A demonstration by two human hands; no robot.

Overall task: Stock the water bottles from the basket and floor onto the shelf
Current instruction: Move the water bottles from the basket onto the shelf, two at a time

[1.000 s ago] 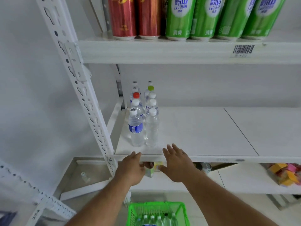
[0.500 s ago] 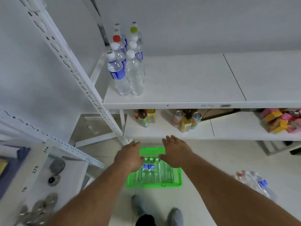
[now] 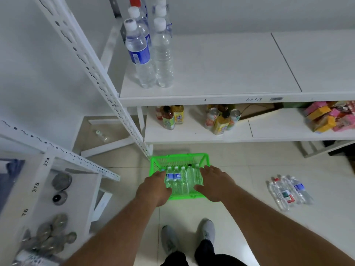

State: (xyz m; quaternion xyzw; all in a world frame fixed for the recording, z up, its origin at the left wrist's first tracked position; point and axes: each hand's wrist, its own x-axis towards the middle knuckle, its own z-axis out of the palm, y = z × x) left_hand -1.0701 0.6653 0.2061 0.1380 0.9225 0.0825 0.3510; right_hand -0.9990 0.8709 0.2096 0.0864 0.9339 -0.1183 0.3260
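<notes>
A person reaches both bare hands down over a green basket of water bottles on the floor.

The left hand and right hand are spread open, holding nothing, one at each side of the green basket, where five bottles lie side by side. More loose bottles lie on the floor to the right. Stocked bottles stand at the left end of the white shelf.
</notes>
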